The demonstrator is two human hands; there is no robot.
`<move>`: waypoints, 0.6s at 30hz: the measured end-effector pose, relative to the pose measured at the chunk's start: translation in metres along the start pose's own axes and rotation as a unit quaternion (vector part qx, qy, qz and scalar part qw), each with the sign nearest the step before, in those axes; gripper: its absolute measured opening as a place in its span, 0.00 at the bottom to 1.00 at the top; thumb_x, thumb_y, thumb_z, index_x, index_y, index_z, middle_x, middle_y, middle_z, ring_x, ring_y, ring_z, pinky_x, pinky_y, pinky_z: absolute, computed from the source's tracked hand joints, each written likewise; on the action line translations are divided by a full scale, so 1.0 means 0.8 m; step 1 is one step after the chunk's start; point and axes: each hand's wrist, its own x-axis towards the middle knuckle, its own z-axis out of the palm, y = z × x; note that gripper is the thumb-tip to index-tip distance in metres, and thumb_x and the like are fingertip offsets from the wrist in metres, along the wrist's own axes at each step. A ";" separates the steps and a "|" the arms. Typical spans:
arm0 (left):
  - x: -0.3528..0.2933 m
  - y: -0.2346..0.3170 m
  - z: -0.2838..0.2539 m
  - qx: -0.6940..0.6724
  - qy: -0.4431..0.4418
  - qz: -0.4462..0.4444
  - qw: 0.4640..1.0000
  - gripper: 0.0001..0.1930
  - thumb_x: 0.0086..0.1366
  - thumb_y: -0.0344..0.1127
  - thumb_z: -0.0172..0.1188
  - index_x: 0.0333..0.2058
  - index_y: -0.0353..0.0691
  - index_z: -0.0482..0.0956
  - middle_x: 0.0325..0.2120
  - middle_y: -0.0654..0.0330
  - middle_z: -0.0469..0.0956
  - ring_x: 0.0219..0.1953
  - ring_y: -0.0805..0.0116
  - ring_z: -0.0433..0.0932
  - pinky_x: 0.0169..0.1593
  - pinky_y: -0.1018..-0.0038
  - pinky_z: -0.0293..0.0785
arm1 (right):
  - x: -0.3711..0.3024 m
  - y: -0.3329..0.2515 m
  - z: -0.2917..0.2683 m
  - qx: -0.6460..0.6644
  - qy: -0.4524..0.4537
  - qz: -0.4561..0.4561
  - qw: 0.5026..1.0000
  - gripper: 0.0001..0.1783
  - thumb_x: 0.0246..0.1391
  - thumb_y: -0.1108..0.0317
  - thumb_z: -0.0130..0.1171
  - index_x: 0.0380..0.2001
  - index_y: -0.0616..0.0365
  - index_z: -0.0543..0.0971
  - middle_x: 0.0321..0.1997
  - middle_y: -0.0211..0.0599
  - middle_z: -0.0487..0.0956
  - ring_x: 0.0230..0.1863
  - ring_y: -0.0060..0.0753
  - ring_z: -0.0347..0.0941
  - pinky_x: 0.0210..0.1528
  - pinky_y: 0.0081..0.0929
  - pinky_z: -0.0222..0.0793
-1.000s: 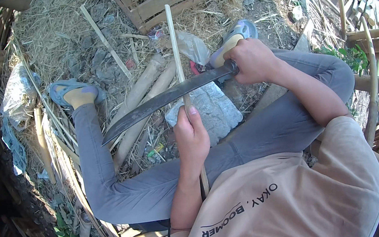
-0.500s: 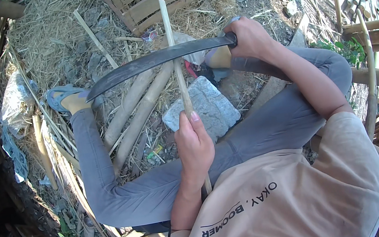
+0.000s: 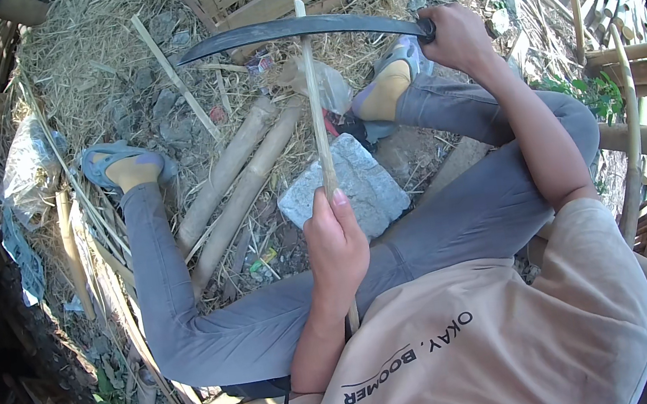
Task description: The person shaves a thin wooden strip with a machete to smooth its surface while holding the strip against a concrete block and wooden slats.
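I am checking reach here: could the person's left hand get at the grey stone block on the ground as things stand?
Probably yes, but not freely: the left hand hangs just above the grey stone block, yet it is closed around the bamboo strip.

The left hand sits low, near the chest, its fingers curled shut (thumb pointing up). The right hand is clenched, with its arm stretched far forward.
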 end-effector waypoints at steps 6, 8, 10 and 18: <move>0.010 -0.023 -0.005 -0.074 0.015 -0.011 0.997 0.18 0.78 0.44 0.42 0.32 0.39 0.69 0.16 0.71 0.63 0.17 0.82 0.60 0.21 0.78 0.56 | -0.031 -0.034 0.000 0.046 -0.047 -0.034 0.997 0.20 0.39 0.62 0.63 0.38 0.57 0.86 0.29 0.54 0.82 0.36 0.55 0.80 0.42 0.46 0.77; 0.011 -0.026 -0.008 -0.094 0.012 -0.035 0.995 0.18 0.78 0.44 0.42 0.32 0.39 0.69 0.16 0.72 0.62 0.17 0.83 0.58 0.21 0.79 0.55 | -0.037 -0.051 -0.007 0.052 -0.075 -0.057 0.994 0.20 0.39 0.62 0.63 0.37 0.57 0.86 0.28 0.54 0.82 0.36 0.55 0.80 0.42 0.46 0.77; 0.012 -0.030 -0.008 -0.115 0.010 -0.058 0.992 0.17 0.79 0.45 0.42 0.33 0.39 0.69 0.16 0.72 0.62 0.17 0.84 0.57 0.21 0.80 0.53 | -0.040 -0.068 -0.014 0.068 -0.134 -0.080 0.985 0.17 0.37 0.62 0.64 0.33 0.57 0.86 0.26 0.51 0.82 0.35 0.53 0.81 0.40 0.46 0.77; 0.014 -0.020 -0.002 0.003 0.056 0.007 0.998 0.17 0.77 0.41 0.43 0.32 0.35 0.70 0.15 0.63 0.65 0.16 0.71 0.64 0.23 0.68 0.61 | -0.060 -0.092 0.003 0.077 -0.180 -0.159 0.968 0.14 0.32 0.65 0.66 0.27 0.57 0.85 0.23 0.49 0.81 0.29 0.54 0.80 0.35 0.44 0.77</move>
